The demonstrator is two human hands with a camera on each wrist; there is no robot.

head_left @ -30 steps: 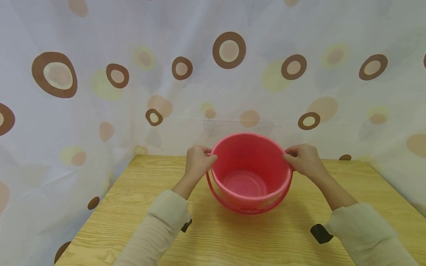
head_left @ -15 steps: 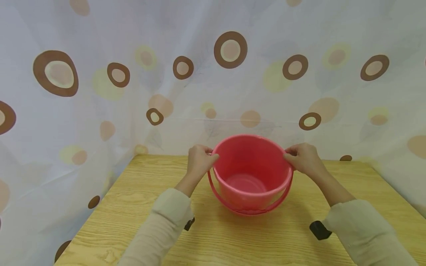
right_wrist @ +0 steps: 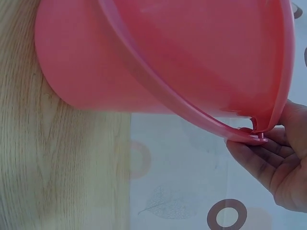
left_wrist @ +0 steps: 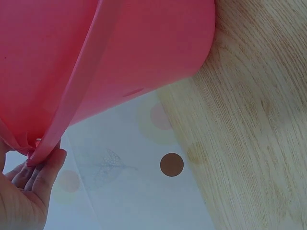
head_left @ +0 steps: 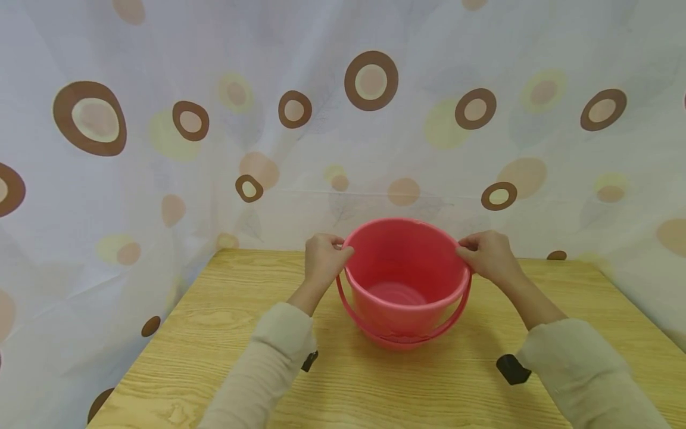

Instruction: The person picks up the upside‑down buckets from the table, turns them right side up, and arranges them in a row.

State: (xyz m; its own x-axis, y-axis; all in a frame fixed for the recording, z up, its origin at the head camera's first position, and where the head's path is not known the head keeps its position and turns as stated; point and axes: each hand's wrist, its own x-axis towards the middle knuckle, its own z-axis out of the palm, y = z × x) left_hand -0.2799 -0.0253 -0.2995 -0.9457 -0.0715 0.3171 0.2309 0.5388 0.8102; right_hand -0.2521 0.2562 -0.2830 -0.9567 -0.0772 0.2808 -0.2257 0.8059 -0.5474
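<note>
A red plastic bucket (head_left: 402,268) stands on the wooden table, its open mouth facing up and slightly toward me. Its red handle (head_left: 370,330) hangs down across the near side. My left hand (head_left: 326,259) grips the rim at the left, thumb over the edge and fingers outside by the handle joint. On the opposite side my right hand (head_left: 490,256) pinches the rim the same way. In the left wrist view the fingers (left_wrist: 48,175) lie under the handle's end. The right wrist view shows fingers (right_wrist: 254,163) around the other handle joint.
The wooden table (head_left: 214,333) spreads out around the bucket. Behind it and along both sides hangs a white curtain (head_left: 321,59) with brown and yellow circles. A black wrist-worn piece (head_left: 513,369) sticks out below the right sleeve, and another (head_left: 309,360) by the left sleeve.
The bucket has tipped a little more upright, so less of its inner floor shows. Its handle hangs farther from the near rim, and both hands keep their hold.
</note>
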